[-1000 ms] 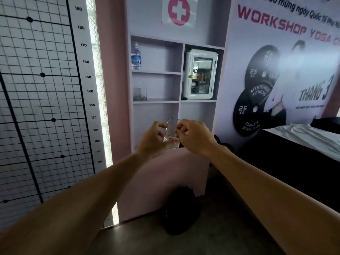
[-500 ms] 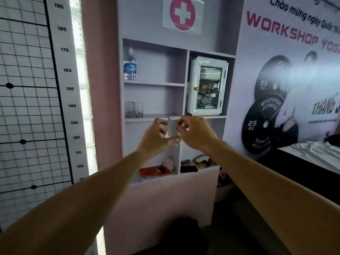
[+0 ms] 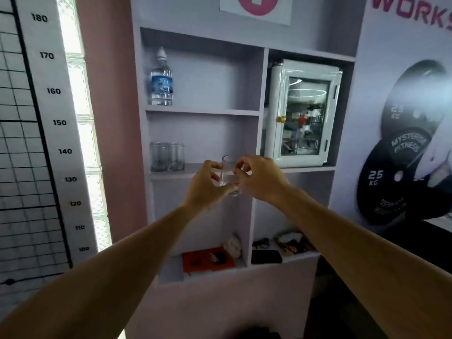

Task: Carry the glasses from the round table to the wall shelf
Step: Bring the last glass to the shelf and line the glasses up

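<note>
A clear drinking glass is held upright between both hands, in front of the lilac wall shelf. My left hand grips its left side and base. My right hand pinches its right side. The glass hovers just before the middle shelf board, to the right of two clear glasses that stand on that board at its left end. The round table is out of view.
A water bottle stands on the upper shelf. A small white glass-door cabinet fills the right compartment. The bottom shelf holds a red book, a black case and small items. A height chart hangs at left.
The shelf has come closer and larger in view. Both hands have carried the glass up from below the middle board to its level.
</note>
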